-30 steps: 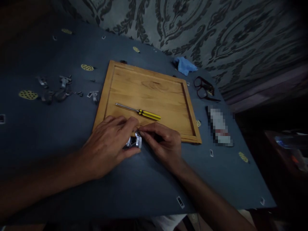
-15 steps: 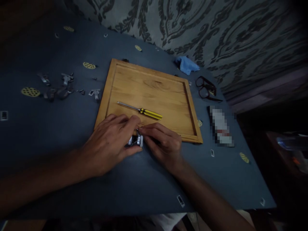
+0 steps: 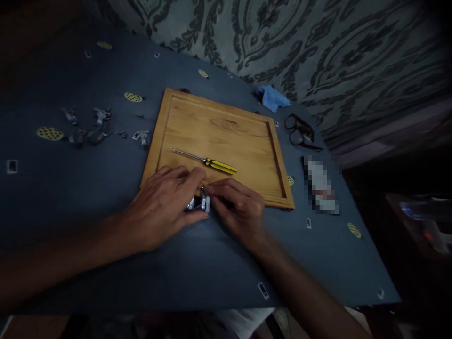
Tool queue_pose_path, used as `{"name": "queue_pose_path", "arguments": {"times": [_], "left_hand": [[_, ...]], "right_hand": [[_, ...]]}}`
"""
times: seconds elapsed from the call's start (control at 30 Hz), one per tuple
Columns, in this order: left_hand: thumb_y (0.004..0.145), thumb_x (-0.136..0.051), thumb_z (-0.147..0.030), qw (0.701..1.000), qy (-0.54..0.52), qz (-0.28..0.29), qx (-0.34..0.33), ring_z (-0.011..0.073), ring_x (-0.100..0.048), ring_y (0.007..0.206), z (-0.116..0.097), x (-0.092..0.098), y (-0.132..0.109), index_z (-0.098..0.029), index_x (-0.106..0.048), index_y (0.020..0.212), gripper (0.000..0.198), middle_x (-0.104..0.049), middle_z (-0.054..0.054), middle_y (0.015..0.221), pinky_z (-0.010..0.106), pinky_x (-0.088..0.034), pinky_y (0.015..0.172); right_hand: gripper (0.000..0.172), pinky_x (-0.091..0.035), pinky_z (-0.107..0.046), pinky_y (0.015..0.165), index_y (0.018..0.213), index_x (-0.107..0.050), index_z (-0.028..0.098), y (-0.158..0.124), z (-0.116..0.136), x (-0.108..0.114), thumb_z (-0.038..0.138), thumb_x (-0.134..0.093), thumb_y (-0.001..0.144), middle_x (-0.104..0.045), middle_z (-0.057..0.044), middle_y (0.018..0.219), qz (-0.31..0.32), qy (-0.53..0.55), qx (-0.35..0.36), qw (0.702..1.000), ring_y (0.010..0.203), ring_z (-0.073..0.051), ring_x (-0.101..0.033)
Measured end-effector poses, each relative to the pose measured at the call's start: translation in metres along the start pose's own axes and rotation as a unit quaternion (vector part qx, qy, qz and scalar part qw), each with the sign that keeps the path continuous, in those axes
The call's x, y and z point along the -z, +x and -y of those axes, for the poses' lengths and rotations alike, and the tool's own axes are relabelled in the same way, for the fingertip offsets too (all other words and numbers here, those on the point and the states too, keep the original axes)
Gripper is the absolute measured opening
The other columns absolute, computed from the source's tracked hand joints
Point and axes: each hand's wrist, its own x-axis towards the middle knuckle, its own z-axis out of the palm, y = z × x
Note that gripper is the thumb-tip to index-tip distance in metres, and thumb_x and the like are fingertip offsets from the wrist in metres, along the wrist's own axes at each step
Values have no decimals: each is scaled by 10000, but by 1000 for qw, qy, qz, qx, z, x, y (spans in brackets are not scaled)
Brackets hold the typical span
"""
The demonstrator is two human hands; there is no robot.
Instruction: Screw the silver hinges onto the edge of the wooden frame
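A framed wooden cabinet door lies flat on the table. At its near edge, my left hand is closed around a silver cabinet hinge, thumb below and fingers above, holding it against the frame. The fingers cover much of the hinge. My right hand pinches at the hinge's upper side, on a tiny metal piece that looks like a screw, mostly hidden by the fingertips. A screwdriver with a yellow and black handle rests on the door panel just beyond my hands.
Several loose metal hinges and small screws lie left of the door. Right of it are a blue cloth, eyeglasses and a blurred-out object. A patterned wall borders the table's far side.
The view has shifted slightly. Both hands stay at the hinge, with the right fingertips in nearly the same pinch.
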Motion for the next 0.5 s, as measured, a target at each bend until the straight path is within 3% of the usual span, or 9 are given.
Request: {"name": "queue_pose_path", "arguments": {"times": [0.2, 0.37, 0.5], "left_hand": [[854, -832, -303, 1000, -6, -7, -5, 288, -696, 1058, 1, 0, 0, -213, -520, 1132, 427, -741, 52, 1106, 379, -510, 852], [852, -827, -302, 1000, -7, -10, -5, 283, -697, 1036, 1, -1, -1, -225, -516, 1112, 413, -739, 34, 1080, 377, -505, 848], [850, -827, -294, 1000, -8, -5, 3, 287, -698, 1052, 1, 0, -1, -224, -513, 1131, 427, -734, 39, 1099, 383, -508, 856]], "right_hand": [[145, -607, -235, 725, 966, -757, 210, 2, 1, 3, 108, -659, 936, -798, -47, 909, 12, 0, 9, 1000, 819, -144, -768], [139, -562, -235, 591, 1026, -754, 234, 2, 3, 6, 155, -705, 923, -756, 5, 780, -8, 15, -44, 999, 638, -121, -691], [140, -564, -252, 605, 1033, -757, 233, -1, 4, 8, 179, -725, 909, -746, 2, 782, -13, 19, -67, 997, 647, -128, -685]]}}
